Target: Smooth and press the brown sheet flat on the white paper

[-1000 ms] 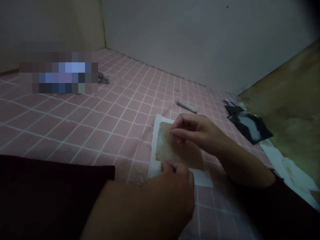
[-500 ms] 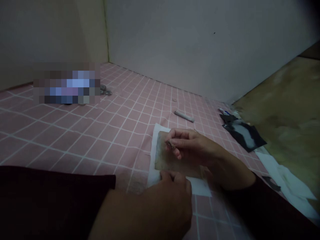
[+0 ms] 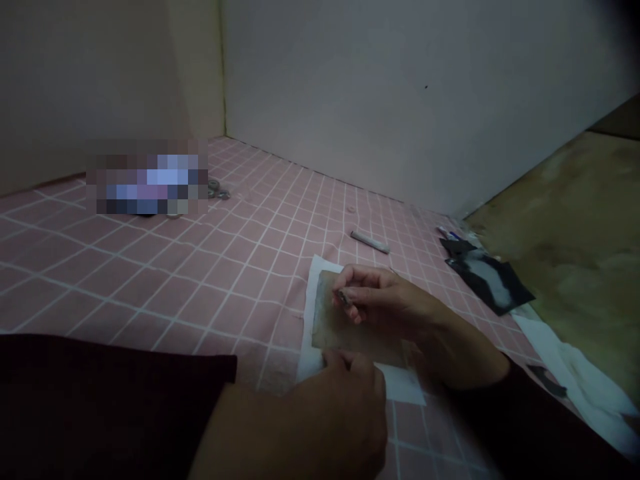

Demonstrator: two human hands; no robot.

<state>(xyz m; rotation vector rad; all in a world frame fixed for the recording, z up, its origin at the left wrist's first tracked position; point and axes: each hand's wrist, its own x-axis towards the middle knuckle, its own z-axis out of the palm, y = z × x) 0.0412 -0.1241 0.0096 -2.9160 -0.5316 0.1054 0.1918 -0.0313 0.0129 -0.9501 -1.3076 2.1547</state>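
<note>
My right hand (image 3: 373,293) is closed in a pinch over a greyish-brown sheet (image 3: 327,327). Between its thumb and fingers sits a small dark piece (image 3: 344,299), too small to name. The sheet lies on a larger white paper (image 3: 400,383), whose edges show around it. Closer to me, my left hand (image 3: 345,407) has its fingers curled together at the sheet's lower edge. Whatever those fingers may grip is hidden behind the hand.
Pink checked cloth (image 3: 200,267) spreads beneath everything. A slim grey stick-like item (image 3: 370,242) lies beyond the paper. On the right are a black packet (image 3: 493,280) with a pale patch, white sheets (image 3: 570,367) and a dark curved piece (image 3: 547,381). Scissors (image 3: 220,191) rest at far left, beside a blurred-out area.
The camera view has shifted slightly, so everything sits a little lower in the picture. Both hands keep nearly the same pose over the sheet.
</note>
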